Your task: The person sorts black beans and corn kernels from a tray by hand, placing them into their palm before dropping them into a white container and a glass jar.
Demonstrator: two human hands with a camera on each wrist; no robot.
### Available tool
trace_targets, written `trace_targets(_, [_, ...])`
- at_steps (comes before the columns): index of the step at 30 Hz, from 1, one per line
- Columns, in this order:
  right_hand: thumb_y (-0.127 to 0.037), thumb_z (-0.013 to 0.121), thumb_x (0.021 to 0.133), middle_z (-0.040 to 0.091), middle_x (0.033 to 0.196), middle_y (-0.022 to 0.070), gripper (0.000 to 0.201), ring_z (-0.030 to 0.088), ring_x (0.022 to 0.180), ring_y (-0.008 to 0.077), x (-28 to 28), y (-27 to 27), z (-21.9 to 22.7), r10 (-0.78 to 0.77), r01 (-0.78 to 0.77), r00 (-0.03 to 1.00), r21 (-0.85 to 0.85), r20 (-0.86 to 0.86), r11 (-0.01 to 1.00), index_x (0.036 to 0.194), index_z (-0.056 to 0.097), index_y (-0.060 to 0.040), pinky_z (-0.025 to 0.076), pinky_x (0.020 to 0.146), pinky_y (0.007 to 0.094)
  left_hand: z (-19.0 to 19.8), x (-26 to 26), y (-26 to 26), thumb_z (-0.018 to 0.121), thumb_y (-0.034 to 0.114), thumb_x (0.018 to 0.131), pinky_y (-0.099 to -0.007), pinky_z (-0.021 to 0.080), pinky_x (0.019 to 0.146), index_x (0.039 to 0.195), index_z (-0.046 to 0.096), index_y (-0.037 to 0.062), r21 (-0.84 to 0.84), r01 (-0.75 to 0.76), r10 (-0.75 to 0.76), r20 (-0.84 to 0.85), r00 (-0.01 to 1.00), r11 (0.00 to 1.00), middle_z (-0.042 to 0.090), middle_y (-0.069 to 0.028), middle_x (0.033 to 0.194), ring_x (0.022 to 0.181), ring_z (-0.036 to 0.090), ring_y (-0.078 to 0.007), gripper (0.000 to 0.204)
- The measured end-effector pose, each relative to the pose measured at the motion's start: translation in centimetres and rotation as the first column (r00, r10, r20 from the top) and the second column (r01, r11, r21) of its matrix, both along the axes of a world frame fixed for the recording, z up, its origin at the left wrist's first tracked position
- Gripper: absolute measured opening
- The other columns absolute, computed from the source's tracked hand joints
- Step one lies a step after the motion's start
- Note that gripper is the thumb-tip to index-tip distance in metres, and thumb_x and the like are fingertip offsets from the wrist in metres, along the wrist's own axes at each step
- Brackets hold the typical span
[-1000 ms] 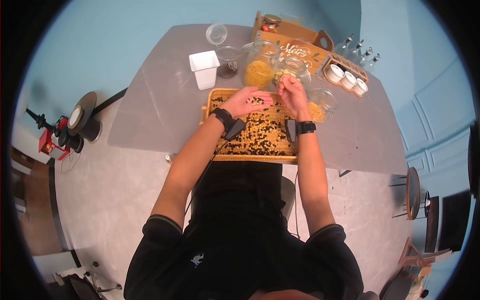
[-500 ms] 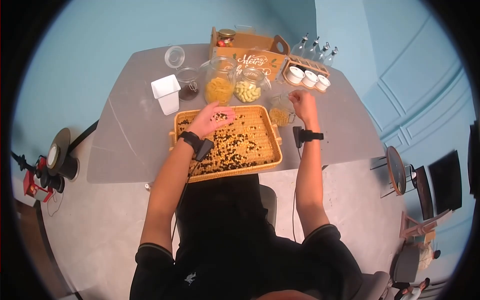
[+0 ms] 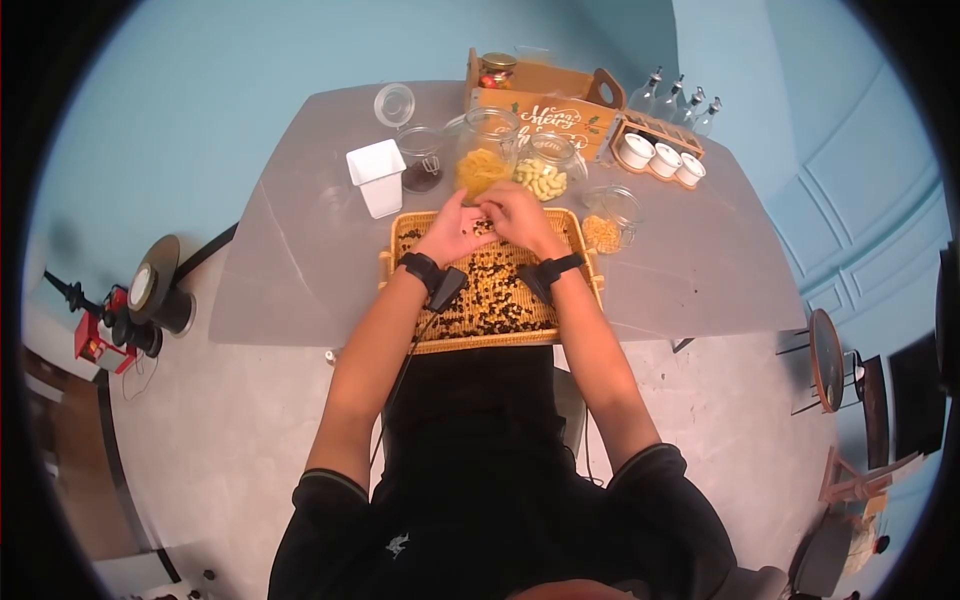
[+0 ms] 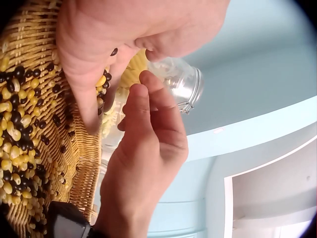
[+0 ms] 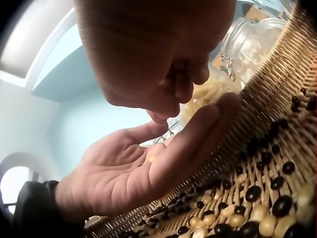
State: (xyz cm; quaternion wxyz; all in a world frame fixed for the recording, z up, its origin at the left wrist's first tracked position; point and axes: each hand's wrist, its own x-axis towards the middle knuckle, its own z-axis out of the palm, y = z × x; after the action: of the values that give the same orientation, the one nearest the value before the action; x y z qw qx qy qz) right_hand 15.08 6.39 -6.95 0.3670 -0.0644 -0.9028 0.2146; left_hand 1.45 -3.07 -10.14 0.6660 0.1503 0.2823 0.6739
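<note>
My left hand (image 3: 447, 238) lies palm up over the far part of a wicker tray (image 3: 440, 346), its fingers lightly cupped. A few black beans and yellow kernels (image 4: 103, 85) rest in that palm. Over the palm my right hand (image 3: 522, 213) bends down, thumb and forefinger tips drawn close together at the left fingers. In the left wrist view, I cannot tell whether a kernel sits between those fingertips (image 4: 139, 90). Mixed black beans and yellow kernels (image 3: 497, 297) cover the tray's woven floor. Right of the tray, a glass jar (image 3: 622, 207) contains yellow kernels (image 3: 601, 234).
Behind the tray stand a white plastic container (image 3: 378, 172), a jar with dark contents (image 3: 424, 176), a pasta jar (image 3: 483, 170) and a jar of pale curved pieces (image 3: 543, 180). Farther back are a wooden crate (image 3: 545, 112), glass bottles (image 3: 668, 103) and white ramekins (image 3: 664, 160).
My right hand went from beside the left palm out over the kernel jar on the right, then came back to the palm. The left hand stayed palm up with its beans.
</note>
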Motion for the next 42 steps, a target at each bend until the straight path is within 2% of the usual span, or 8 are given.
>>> trace_targets(6, [-0.005, 0.067, 0.081, 0.062, 0.079, 0.0088, 0.014, 0.060, 0.070, 0.0168, 2.2, -0.9, 0.0, -0.032, 0.053, 0.997, -0.283, 0.077, 0.958, 0.092, 0.073, 0.0011, 0.050, 0.065, 0.0315, 0.3, -0.4, 0.1, 0.050, 0.056, 0.101, -0.0436, 0.046, 0.112, 0.134, 0.043, -0.0216, -0.002, -0.025, 0.025, -0.018, 1.000, 1.000, 0.059, -0.0248, 0.128, 0.120, 0.060, -0.0302, 0.084])
trace_targets(9, [-0.007, 0.070, 0.077, 0.062, 0.080, 0.0090, 0.015, 0.060, 0.070, 0.0179, 2.1, -1.2, 0.2, 0.024, 0.010, 0.991, -0.255, 0.132, 0.967, 0.090, 0.073, 0.0010, 0.050, 0.066, 0.0317, 0.3, -0.9, 0.1, 0.050, 0.058, 0.101, -0.0399, 0.049, 0.110, 0.137, 0.040, -0.0245, 0.064, -0.011, 0.008, 0.044, 0.999, 0.998, 0.058, -0.0253, 0.127, 0.119, 0.060, -0.0306, 0.090])
trace_targets(16, [-0.005, 0.070, 0.075, 0.062, 0.084, 0.0127, 0.023, 0.062, 0.075, 0.0229, 2.0, -1.4, -0.3, 0.020, 0.001, 0.995, -0.203, 0.098, 0.979, 0.097, 0.072, 0.0017, 0.053, 0.071, 0.0338, 1.2, 0.2, -0.2, 0.050, 0.061, 0.100, -0.0377, 0.052, 0.105, 0.136, 0.041, -0.0253, 0.085, -0.080, 0.082, -0.020, 0.996, 0.993, 0.059, -0.0234, 0.122, 0.113, 0.061, -0.0292, 0.095])
trace_targets(19, [-0.002, 0.068, 0.077, 0.062, 0.086, 0.0092, 0.028, 0.060, 0.074, 0.0180, 2.0, -1.2, -0.4, 0.018, 0.005, 0.987, -0.143, 0.158, 0.990, 0.105, 0.072, 0.0011, 0.051, 0.069, 0.0306, 1.3, 0.3, -0.2, 0.051, 0.062, 0.100, -0.0369, 0.052, 0.104, 0.135, 0.043, -0.0243, 0.064, -0.095, 0.098, -0.054, 0.994, 0.993, 0.060, -0.0223, 0.121, 0.112, 0.062, -0.0285, 0.093])
trace_targets(22, [-0.003, 0.068, 0.077, 0.061, 0.085, 0.0096, 0.028, 0.059, 0.073, 0.0186, 2.0, -1.0, -0.8, 0.040, -0.010, 0.990, -0.217, 0.132, 0.976, 0.105, 0.072, 0.0006, 0.051, 0.068, 0.0317, 0.8, -0.1, -0.1, 0.052, 0.061, 0.099, -0.0364, 0.052, 0.104, 0.135, 0.044, -0.0232, 0.064, -0.072, 0.076, -0.063, 0.995, 0.995, 0.061, -0.0211, 0.119, 0.112, 0.062, -0.0281, 0.092])
trace_targets(28, [-0.003, 0.067, 0.077, 0.061, 0.085, 0.0102, 0.028, 0.059, 0.073, 0.0217, 2.0, -1.3, -0.3, 0.027, -0.009, 0.986, -0.106, 0.165, 0.994, 0.104, 0.070, 0.0000, 0.051, 0.069, 0.0339, 0.8, 0.0, 0.0, 0.055, 0.060, 0.098, -0.0359, 0.053, 0.103, 0.134, 0.047, -0.0219, 0.050, -0.090, 0.093, -0.061, 0.994, 0.995, 0.063, -0.0184, 0.115, 0.108, 0.063, -0.0267, 0.090])
trace_targets(34, [-0.002, 0.066, 0.077, 0.062, 0.086, 0.0114, 0.028, 0.061, 0.076, 0.0236, 2.1, -1.7, -0.3, 0.017, 0.007, 0.991, -0.175, 0.132, 0.985, 0.104, 0.070, 0.0006, 0.051, 0.071, 0.0354, 0.6, -0.1, 0.1, 0.056, 0.060, 0.098, -0.0360, 0.052, 0.103, 0.133, 0.047, -0.0214, 0.049, -0.084, 0.087, -0.070, 0.994, 0.995, 0.062, -0.0182, 0.116, 0.109, 0.062, -0.0260, 0.089])
trace_targets(42, [-0.003, 0.068, 0.077, 0.065, 0.087, 0.0126, 0.024, 0.063, 0.077, 0.0237, 2.0, -1.8, -0.2, 0.017, -0.004, 0.993, -0.117, 0.114, 0.993, 0.100, 0.070, 0.0023, 0.052, 0.071, 0.0350, 0.2, -0.1, 0.4, 0.058, 0.059, 0.097, -0.0354, 0.053, 0.101, 0.134, 0.045, -0.0217, 0.062, -0.102, 0.106, -0.067, 0.992, 0.993, 0.061, -0.0183, 0.113, 0.106, 0.062, -0.0247, 0.090])
